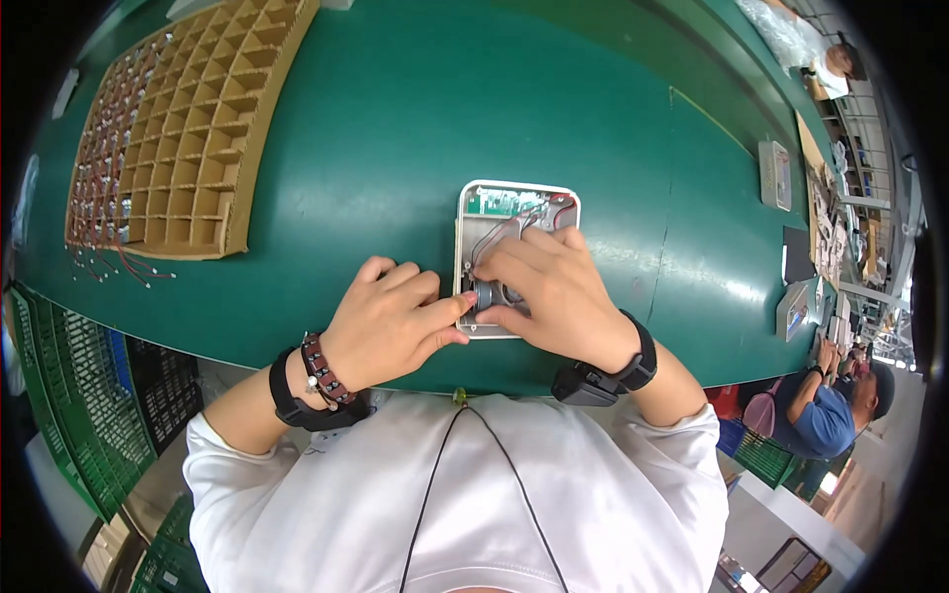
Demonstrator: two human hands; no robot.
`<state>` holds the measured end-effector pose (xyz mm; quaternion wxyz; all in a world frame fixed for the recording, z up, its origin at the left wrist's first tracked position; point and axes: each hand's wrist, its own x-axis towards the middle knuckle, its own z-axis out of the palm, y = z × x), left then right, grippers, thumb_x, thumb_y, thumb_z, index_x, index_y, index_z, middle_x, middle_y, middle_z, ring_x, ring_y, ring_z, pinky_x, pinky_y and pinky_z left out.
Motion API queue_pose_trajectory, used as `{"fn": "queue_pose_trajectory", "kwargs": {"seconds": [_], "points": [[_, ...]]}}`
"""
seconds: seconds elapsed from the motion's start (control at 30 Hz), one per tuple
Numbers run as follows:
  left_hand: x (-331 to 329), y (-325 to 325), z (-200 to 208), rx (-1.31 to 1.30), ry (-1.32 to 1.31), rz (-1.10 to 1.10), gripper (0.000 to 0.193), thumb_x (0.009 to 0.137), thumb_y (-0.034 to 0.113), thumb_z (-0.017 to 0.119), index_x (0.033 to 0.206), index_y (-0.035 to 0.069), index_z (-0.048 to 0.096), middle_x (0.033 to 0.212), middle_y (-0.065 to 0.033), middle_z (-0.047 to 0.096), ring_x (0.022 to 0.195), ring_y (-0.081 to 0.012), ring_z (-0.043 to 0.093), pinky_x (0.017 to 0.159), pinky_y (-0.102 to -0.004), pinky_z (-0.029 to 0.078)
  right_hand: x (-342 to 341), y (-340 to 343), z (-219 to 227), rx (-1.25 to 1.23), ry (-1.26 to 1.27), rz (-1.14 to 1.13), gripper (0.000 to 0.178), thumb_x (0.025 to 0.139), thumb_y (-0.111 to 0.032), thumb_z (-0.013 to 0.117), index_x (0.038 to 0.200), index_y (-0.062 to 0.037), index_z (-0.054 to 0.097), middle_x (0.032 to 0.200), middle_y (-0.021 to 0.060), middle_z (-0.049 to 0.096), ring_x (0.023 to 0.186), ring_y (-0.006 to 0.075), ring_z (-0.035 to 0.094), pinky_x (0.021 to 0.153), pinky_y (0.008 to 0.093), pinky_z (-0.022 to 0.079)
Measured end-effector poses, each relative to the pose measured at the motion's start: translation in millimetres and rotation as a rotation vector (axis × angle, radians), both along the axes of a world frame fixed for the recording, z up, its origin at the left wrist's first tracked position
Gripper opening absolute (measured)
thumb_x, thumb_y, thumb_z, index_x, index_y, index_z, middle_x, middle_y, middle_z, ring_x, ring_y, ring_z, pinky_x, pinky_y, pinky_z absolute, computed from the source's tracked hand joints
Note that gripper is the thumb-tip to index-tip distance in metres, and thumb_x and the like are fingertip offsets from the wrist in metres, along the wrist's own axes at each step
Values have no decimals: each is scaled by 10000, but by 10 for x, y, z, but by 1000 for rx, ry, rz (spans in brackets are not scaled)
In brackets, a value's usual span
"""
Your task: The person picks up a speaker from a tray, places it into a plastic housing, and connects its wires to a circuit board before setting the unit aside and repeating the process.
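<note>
A shallow white plastic housing lies on the bench right in front of me. A green circuit board sits along its far end, with thin red and dark wires running inside. My right hand reaches over the housing, fingers bent around a round dark-grey part near its left wall; the hand hides much of the interior. The index fingertip of my left hand touches that part. Its thumb lies at the housing's near left corner, the wall between thumb and index, while the other fingers curl.
A divided cardboard tray stands at the left, its left columns filled with wired parts. At the right edge are a small pale box and another open box. Green crates stand below left. A co-worker sits at right.
</note>
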<state>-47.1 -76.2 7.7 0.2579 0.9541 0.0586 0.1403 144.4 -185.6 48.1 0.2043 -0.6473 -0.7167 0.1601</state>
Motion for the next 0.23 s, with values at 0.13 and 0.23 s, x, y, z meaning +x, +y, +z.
{"fn": "queue_pose_trajectory", "kwargs": {"seconds": [0.13, 0.23], "points": [[-13, 34, 54, -97, 33, -15, 324, 788, 357, 678, 1027, 140, 648, 775, -22, 502, 735, -206, 504, 744, -369, 368, 150, 2, 163, 165, -67, -121, 319, 664, -208, 772, 935, -120, 629, 985, 17, 598, 830, 201, 549, 740, 338, 330], [4, 89, 148, -283, 67, -58, 349, 804, 319, 679, 1106, 149, 639, 867, -58, 512, 770, -235, 509, 816, -411, 380, 400, -14, 238, 176, -334, -326, 317, 693, -191, 754, 983, -140, 637, 1035, 41, 601, 915, 197, 545, 769, 359, 342]]}}
